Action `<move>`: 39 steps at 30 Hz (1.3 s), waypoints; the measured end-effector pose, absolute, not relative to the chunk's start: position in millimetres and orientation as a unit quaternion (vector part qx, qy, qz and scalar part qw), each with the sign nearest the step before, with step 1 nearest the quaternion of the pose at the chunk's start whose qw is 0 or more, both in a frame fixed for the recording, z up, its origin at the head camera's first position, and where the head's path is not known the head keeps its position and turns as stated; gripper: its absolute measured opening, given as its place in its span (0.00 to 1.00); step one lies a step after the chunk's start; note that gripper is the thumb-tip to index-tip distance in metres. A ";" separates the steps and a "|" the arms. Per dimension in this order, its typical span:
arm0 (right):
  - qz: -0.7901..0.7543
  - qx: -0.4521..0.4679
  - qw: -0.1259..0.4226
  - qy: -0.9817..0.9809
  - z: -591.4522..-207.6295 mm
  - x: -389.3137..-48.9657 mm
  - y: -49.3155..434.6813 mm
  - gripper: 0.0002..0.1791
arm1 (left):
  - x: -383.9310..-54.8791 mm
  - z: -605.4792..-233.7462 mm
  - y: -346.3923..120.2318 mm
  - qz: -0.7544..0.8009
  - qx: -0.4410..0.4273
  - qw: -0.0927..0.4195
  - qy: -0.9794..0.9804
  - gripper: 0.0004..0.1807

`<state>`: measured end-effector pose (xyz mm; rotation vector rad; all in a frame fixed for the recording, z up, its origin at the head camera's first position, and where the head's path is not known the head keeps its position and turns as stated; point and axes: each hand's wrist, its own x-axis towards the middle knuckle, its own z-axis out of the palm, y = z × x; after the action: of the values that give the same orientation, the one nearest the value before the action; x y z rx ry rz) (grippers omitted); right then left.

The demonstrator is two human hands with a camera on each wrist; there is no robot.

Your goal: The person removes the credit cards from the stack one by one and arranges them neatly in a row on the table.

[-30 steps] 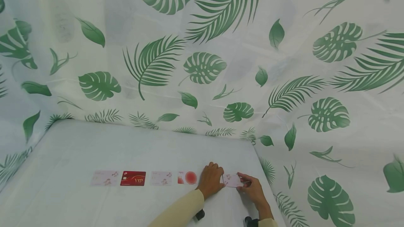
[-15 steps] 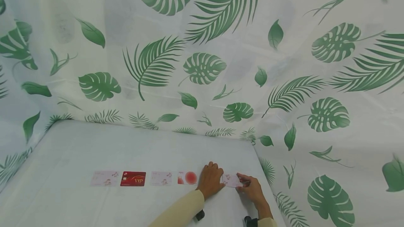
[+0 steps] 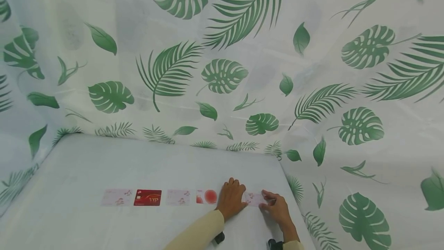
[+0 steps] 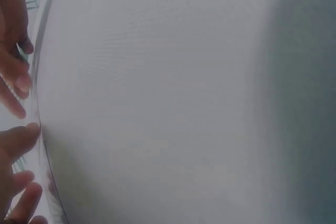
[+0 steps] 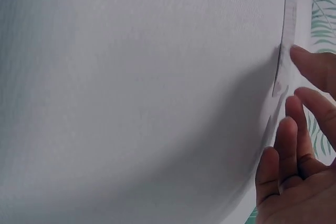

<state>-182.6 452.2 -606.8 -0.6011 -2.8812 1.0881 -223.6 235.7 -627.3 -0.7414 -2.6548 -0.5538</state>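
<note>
A pale pink printed card (image 3: 254,199) lies flat on the white table at the right end of a row of cards. My left hand (image 3: 231,200) rests at the card's left edge, its thumb by the near corner. At the right edge is my right hand (image 3: 276,207), with thumb and index finger by the two corners. In the right wrist view, the right thumb meets the edge of the card (image 5: 286,40), and a gap parts thumb from index finger. The left wrist view has the left thumb (image 4: 32,127) by the card's end; most of that hand is cut off.
Leftward in the row lie a card with a red circle (image 3: 210,196), a pale pink card (image 3: 178,197), a red VIP card (image 3: 147,197) and another pale card (image 3: 116,197). Leaf-printed curtains (image 3: 260,68) rise behind and beside the white table (image 3: 166,165).
A dark line along the pale card's left edge has faded and the card now looks flatter. Both hands stay nearly in place; the head view has shifted slightly.
</note>
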 end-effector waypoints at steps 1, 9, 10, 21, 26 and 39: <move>0.346 -0.192 0.005 -0.918 -607.2 -183.0 452.1 0.34 | -224.0 -626.6 235.0 -0.201 -0.261 0.164 -0.930 0.25; 0.335 -0.172 0.031 -0.926 -598.4 -185.8 438.9 0.33 | -225.5 -620.3 227.3 -0.223 -0.273 0.157 -0.923 0.31; 0.335 -0.166 0.036 -0.927 -596.9 -186.0 436.6 0.33 | -225.1 -619.3 225.8 -0.225 -0.274 0.164 -0.920 0.32; 0.233 -0.117 0.066 -0.963 -586.7 -187.5 412.3 0.47 | -226.9 -626.5 216.4 -0.201 -0.292 0.178 -0.918 0.47; 0.207 -0.097 0.080 -0.970 -582.8 -188.1 398.3 0.59 | -228.1 -630.6 207.0 -0.190 -0.293 0.191 -0.917 0.56; 0.157 -0.071 0.085 -0.981 -592.5 -192.3 370.8 0.63 | -233.6 -633.2 173.0 -0.167 -0.294 0.194 -0.921 0.63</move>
<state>-192.3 370.8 -592.5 -0.2115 -2.9275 0.4672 -233.6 173.0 -633.2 -0.8242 -2.5839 -0.4672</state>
